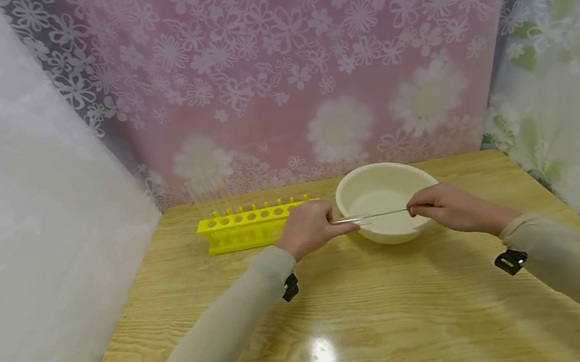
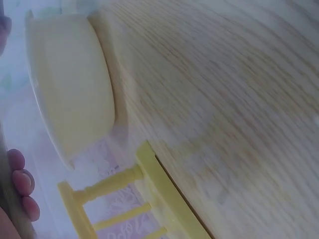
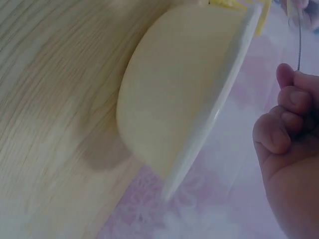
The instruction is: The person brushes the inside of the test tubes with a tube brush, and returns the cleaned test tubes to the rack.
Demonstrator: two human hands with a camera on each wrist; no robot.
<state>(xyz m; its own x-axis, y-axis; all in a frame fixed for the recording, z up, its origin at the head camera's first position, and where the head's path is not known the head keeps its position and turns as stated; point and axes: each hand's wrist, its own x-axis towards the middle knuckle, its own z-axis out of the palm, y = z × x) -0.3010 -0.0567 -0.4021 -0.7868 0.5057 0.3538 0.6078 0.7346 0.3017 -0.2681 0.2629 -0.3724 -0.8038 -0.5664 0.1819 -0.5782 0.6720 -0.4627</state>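
Observation:
Over the near side of a cream basin (image 1: 394, 237), my left hand (image 1: 308, 227) grips a clear glass test tube (image 1: 364, 220) lying about level, its mouth toward the right. The thin wire handle of a test tube brush (image 1: 389, 212) runs out of that mouth, and its pale head appears to be inside the glass. My right hand (image 1: 442, 206) pinches the handle's other end. In the right wrist view, the fingers (image 3: 296, 99) curl in below the thin wire (image 3: 299, 47). Curled left fingertips (image 2: 22, 181) show at the edge of the left wrist view.
A yellow test tube rack (image 1: 246, 245) stands left of the basin, partly behind my left hand. Several clear test tubes (image 1: 213, 195) rise at its left end. The wooden table (image 1: 389, 316) meets a flowered pink backdrop (image 1: 269, 115), with pale sheets on both sides.

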